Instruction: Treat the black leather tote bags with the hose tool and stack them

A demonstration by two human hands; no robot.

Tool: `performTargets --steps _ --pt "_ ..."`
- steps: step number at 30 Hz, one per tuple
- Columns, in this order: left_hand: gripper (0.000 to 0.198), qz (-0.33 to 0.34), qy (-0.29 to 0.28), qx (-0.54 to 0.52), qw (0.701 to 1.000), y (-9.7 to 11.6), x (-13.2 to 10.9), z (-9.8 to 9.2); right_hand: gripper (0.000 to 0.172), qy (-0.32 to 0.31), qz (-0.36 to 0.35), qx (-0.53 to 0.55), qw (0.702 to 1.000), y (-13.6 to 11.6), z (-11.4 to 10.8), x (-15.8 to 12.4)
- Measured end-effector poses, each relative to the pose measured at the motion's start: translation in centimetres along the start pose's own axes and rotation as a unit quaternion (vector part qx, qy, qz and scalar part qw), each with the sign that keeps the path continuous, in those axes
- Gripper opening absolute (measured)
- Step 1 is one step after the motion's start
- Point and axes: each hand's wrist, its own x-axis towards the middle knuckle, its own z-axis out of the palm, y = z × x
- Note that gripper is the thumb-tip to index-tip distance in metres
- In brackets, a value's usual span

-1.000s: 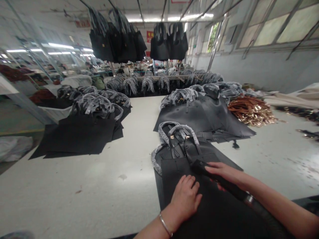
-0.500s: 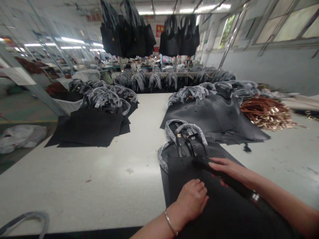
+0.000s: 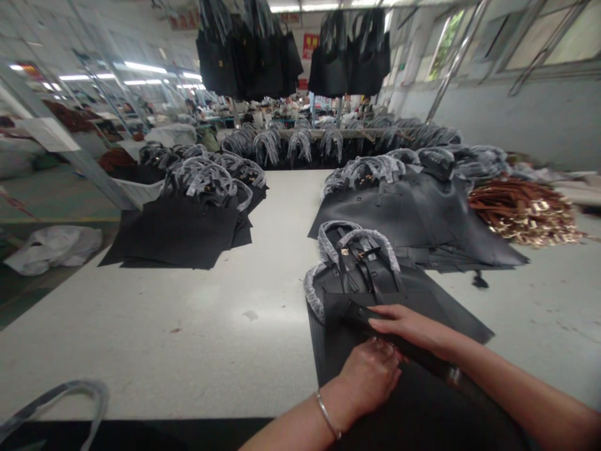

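My right hand (image 3: 406, 322) grips a long black piece (image 3: 359, 316) with a shiny metal spot farther down; its exact kind is unclear. The thumb and fingers lie along its upper end. Just below, my left hand (image 3: 370, 376), with a bracelet at the wrist, is closed, its curled fingertips against or beside the same piece. What they pinch, if anything, is hidden. Under both hands lies a stack of black leather bag panels (image 3: 335, 332). Beyond it, bag handles (image 3: 392, 250) wrapped in clear plastic arch up from the stack.
A pale table (image 3: 197, 338) carries black bag pieces (image 3: 173, 232) at left and more black leather pieces (image 3: 389, 219) at right. Brown straps (image 3: 526, 213) with gold hardware lie far right. Black bags (image 3: 350, 62) hang overhead. A plastic-wrapped handle (image 3: 96, 401) rests near left.
My right hand has drawn the long black piece left and slightly toward me. My left hand has moved slightly right, so the hands are now together. The view has shifted a little.
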Motion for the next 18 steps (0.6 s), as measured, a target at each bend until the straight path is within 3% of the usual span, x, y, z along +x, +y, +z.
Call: performTargets --steps 4,7,9,13,18 --pt "0.016 -0.015 0.008 -0.001 1.000 0.1 -0.1 -0.2 0.052 0.076 -0.043 0.007 0.996 -1.7 0.1 1.0" --pt "0.014 -0.032 0.011 -0.020 0.999 0.2 -0.2 -0.5 0.053 0.151 -0.066 0.013 0.986 -3.1 -2.0 0.3" --pt "0.015 -0.037 0.018 -0.033 0.999 0.3 -0.3 -0.7 0.048 0.170 -0.053 0.006 0.984 -3.3 -3.9 -1.0" --pt "0.018 -0.048 0.026 -0.050 0.997 0.2 -0.2 -0.7 0.052 0.124 0.050 -0.018 0.991 -1.2 -6.0 -3.5" --pt "0.020 -0.046 0.024 -0.061 0.997 0.1 0.0 -0.5 0.051 0.066 0.092 -0.023 0.993 1.3 -5.3 -3.1"
